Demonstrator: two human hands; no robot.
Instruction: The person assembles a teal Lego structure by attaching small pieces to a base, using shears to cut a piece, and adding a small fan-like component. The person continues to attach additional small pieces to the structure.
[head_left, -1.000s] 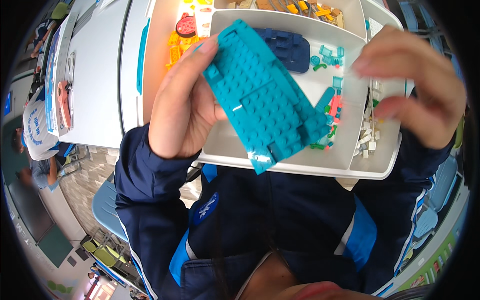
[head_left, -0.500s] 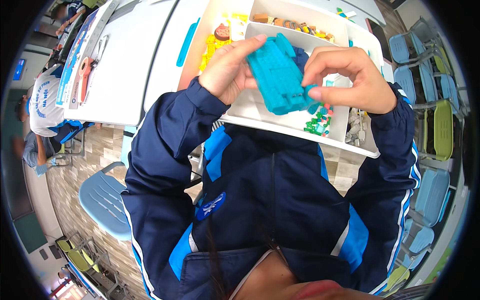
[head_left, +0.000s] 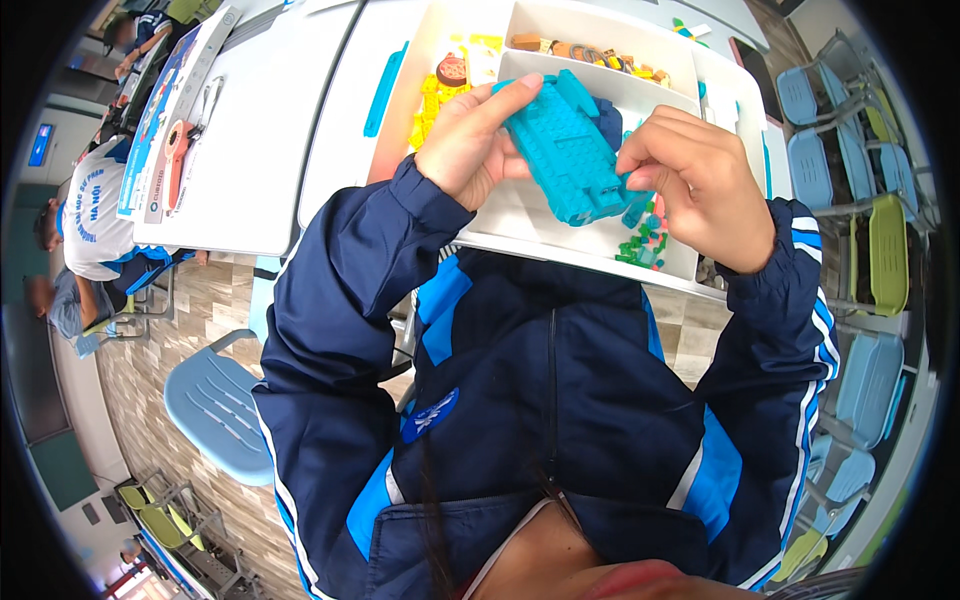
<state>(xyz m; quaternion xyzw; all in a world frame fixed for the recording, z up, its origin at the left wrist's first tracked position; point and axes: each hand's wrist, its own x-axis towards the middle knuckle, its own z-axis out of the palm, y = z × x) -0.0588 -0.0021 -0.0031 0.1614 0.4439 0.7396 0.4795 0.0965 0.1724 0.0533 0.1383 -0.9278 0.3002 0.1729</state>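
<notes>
A teal block built from toy bricks [head_left: 562, 150], with studs showing along its face, is tilted above the sorting tray [head_left: 480, 240]. My left hand [head_left: 465, 145] grips its upper left end, thumb on top and fingers underneath. At its lower right corner my right hand [head_left: 705, 180] is closed in a pinch, thumb against forefinger, touching the block's edge. A small teal piece sits at those fingertips, mostly hidden by them. Below the block, green, pink and teal bits [head_left: 643, 240] lie in a tray compartment. A dark blue piece [head_left: 606, 122] shows behind it.
Yellow bricks [head_left: 428, 108] fill the tray's left compartment, brown and orange parts [head_left: 585, 52] the far one. A teal strip [head_left: 387, 88] lies left of the tray. On the left table [head_left: 250, 130] rests a coral-handled tool [head_left: 176, 150]. Blue chairs [head_left: 222, 410] and seated people [head_left: 98, 210] are around.
My right thumb and fingers have drawn tighter together and the hand has turned at the block's corner. The view has shifted slightly. My left hand keeps its hold.
</notes>
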